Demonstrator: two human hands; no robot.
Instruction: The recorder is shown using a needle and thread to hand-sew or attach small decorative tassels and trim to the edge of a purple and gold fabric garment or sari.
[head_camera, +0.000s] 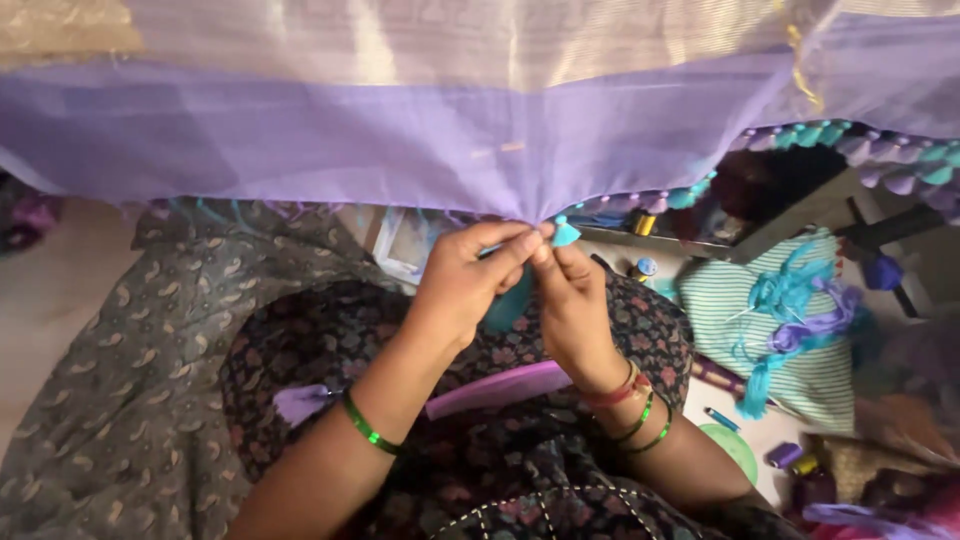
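Closest to me is the person's lap, draped in dark floral cloth (330, 340), with a flat pink strip (497, 388) lying across it and a small lilac tassel (300, 402) resting near the left forearm. Green bangles ring the left wrist; red and green ones ring the right.

Just above the lap, both hands meet at the hem. The left hand (462, 285) has its fingers pinched together on the teal tassel (563, 233), whose loose teal threads hang down between the palms. The right hand (572, 300) is closed too, fingertips pressed against the same knot just beside the left thumb. The tassel sits right at the lower edge of the lilac fabric (400, 140), which hangs like a curtain across the upper view.

To the right, a green striped cloth (800, 335) carries a heap of teal and purple thread (790, 310); small thread spools (643, 268) stand further back, and a finished row of alternating tassels (850, 140) runs along the hem beyond.

To my eye the risk is in the pinch: the sheer fabric looks delicate, and a hard tug could pucker or tear the edge. If either grip slackens, the knot could loosen and the tassel hang uneven beside its neighbours.
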